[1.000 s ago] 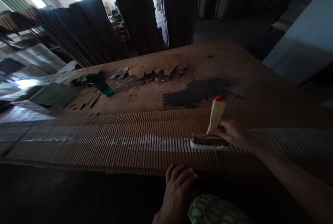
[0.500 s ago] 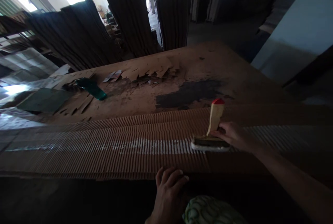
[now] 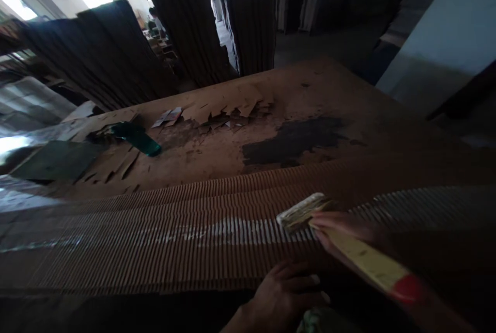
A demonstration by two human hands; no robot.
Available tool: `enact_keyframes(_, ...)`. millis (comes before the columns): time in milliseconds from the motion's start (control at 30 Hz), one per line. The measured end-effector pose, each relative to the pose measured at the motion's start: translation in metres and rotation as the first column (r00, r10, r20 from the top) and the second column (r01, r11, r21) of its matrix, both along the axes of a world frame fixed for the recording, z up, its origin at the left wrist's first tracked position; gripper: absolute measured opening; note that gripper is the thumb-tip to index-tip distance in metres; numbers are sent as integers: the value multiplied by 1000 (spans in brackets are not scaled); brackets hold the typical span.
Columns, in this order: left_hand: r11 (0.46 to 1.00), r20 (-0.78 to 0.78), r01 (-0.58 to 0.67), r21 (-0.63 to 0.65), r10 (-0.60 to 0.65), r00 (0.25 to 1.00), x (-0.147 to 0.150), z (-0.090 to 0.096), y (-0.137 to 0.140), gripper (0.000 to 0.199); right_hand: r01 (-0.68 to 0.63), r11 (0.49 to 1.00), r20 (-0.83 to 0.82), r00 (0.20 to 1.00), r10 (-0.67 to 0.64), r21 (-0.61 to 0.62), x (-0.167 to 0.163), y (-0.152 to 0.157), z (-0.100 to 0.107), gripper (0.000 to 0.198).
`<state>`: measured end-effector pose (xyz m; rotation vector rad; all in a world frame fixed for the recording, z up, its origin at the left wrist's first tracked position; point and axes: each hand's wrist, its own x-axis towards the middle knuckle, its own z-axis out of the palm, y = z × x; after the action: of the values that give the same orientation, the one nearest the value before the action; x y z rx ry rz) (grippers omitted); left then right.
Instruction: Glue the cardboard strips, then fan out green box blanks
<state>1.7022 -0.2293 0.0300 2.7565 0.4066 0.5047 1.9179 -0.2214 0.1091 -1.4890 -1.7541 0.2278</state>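
Observation:
My right hand [image 3: 349, 227] is closed around the handle of a wide flat brush [image 3: 302, 212]. Its pale yellow handle ends in a red tip pointing down and right toward me, while the bristles, coated white, face away over the corrugated cardboard [image 3: 186, 260]. A band of wet white glue [image 3: 232, 231] runs along the ridges, broken and thinner toward the left. At the near edge of the cardboard rests my left hand [image 3: 284, 291], holding nothing visible, its fingers slightly apart and pointing right. Something green and patterned [image 3: 321, 320] shows beside it at the bottom.
Beyond the cardboard, the table [image 3: 201, 157] carries torn cardboard scraps [image 3: 225, 106], a green plastic bottle [image 3: 137, 138] and a dark stain [image 3: 294, 139]. Tall stacks of sheets [image 3: 189, 28] stand behind it. A pale pillar [image 3: 434, 49] rises at the right.
The brush has turned over: its handle stood upright and now slants toward me, with the bristles facing away. My left hand has shifted right along the edge. The view has moved slightly.

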Motion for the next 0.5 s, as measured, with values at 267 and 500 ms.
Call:
enact_keyframes(267, 995, 4, 73, -69, -73, 997, 37, -14, 10, 27, 137, 991, 5, 991, -137, -7, -35, -19, -26, 21)
enact_keyframes(500, 988, 31, 145, -54, -144, 989, 60, -28, 5, 24, 343, 936, -10, 939, -345, -79, 0, -55, -18, 17)
